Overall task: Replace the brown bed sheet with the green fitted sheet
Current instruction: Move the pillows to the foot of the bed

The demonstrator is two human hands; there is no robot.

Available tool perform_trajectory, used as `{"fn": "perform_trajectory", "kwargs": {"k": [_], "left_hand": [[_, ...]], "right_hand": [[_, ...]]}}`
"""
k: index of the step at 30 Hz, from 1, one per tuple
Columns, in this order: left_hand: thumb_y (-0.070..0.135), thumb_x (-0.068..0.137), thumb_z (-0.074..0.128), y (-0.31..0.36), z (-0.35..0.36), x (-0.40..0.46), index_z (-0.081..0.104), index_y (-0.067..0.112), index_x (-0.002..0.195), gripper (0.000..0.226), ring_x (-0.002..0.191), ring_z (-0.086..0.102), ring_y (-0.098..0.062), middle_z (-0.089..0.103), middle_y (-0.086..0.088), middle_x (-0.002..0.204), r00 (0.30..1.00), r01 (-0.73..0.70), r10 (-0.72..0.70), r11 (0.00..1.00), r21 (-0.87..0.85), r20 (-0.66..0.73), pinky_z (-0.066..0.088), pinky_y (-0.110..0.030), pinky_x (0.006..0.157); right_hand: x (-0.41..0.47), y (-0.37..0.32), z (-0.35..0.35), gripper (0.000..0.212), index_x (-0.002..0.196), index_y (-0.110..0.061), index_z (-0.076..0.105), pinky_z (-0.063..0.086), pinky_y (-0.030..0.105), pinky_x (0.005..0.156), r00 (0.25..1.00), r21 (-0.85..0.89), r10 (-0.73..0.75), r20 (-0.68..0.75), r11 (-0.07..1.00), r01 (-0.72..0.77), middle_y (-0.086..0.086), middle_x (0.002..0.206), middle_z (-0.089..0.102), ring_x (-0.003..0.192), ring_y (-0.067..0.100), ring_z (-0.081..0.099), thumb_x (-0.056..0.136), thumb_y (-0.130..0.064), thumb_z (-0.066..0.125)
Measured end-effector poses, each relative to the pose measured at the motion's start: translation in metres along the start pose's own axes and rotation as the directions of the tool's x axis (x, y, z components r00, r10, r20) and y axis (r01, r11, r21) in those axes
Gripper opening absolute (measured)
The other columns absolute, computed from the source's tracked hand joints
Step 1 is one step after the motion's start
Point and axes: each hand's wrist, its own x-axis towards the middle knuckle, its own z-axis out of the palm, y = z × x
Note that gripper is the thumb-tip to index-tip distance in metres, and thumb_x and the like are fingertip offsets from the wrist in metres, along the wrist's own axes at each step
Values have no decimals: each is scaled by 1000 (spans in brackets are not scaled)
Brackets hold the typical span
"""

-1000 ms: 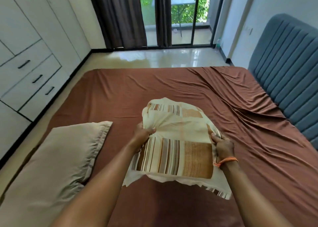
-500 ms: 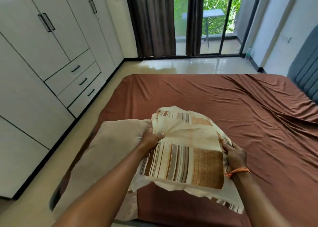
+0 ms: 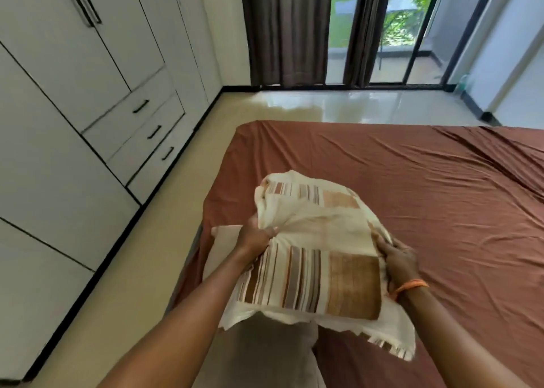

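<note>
The brown bed sheet [image 3: 397, 181] covers the mattress, wrinkled toward the right. I hold a cream pillow with brown stripes [image 3: 318, 258] above the bed's left edge. My left hand [image 3: 254, 236] grips its left side, bunching the fabric. My right hand [image 3: 399, 258], with an orange band at the wrist, grips its right side. A plain beige pillow [image 3: 265, 349] lies under the striped one at the bed's near left corner, mostly hidden. No green sheet is in view.
White wardrobe doors and drawers [image 3: 88, 122] line the left wall, with a strip of cream floor [image 3: 141, 264] between them and the bed. Dark curtains [image 3: 282, 31] and glass balcony doors [image 3: 406, 34] stand at the far end.
The view has swung left toward the wardrobe. The striped pillow, held in both hands, has moved left and now sits over the beige pillow at the bed's edge.
</note>
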Motion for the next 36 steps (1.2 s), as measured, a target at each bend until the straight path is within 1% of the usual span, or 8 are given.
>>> {"fn": "perform_trajectory", "kwargs": {"k": [3,9,15,19,23,26,29,36], "left_hand": [[18,84,67,-22,-39,61,61,20,129,46,102,68,-20,72,2,109,1000,16,-16,999,30,6,53,-45,96],[4,91,60,-47,-115,201,53,14,139,50,116,61,-19,63,3,120,995,-104,103,988,114,13,45,-18,89],[29,92,62,-82,-155,327,22,29,156,76,124,53,-25,51,-7,140,954,-234,280,917,325,-104,43,-38,108],[64,94,45,-128,-154,361,-6,23,156,90,139,28,-40,18,-20,155,983,118,-10,797,592,-183,30,-51,111],[76,88,39,-199,-107,331,-9,25,158,98,151,-8,-37,-16,-11,164,951,94,-266,735,671,158,4,-58,121],[67,92,43,-233,-65,286,-8,26,157,92,149,-17,-36,-19,-8,163,896,21,-340,676,737,286,-4,-59,120],[62,97,35,-244,-38,248,-9,20,157,86,148,-21,-39,-20,-15,162,928,-48,-284,552,833,241,-6,-59,120],[59,96,40,-211,19,155,16,13,156,80,150,11,-36,11,-18,163,889,-12,-347,633,774,298,14,-46,122]], "right_hand": [[29,8,73,31,122,-4,67,53,33,92,998,-37,52,-20,998,-53,8,111,70,96,21,66,91,-5,66],[111,10,223,28,119,-4,69,53,32,93,999,-4,20,-39,1000,-21,9,113,71,96,17,68,91,0,63],[199,11,318,21,107,-24,76,57,46,91,990,-169,-112,82,978,125,1,98,76,96,20,71,91,-29,62],[225,45,347,25,120,-28,65,50,40,99,942,-321,-53,333,932,166,2,118,67,107,21,64,97,-29,56],[216,146,350,52,148,-12,40,32,39,113,858,-813,248,450,511,279,17,151,41,138,32,40,102,-34,49],[172,198,330,60,154,-29,22,11,56,119,844,-903,324,428,194,383,9,165,6,151,32,7,100,-49,40],[137,204,306,66,157,-33,10,3,59,117,845,-900,311,435,134,415,2,165,-14,152,28,-10,100,-53,37],[59,176,210,41,122,-16,58,41,37,103,808,-934,473,351,233,270,10,141,45,130,31,47,95,-46,55]]}}
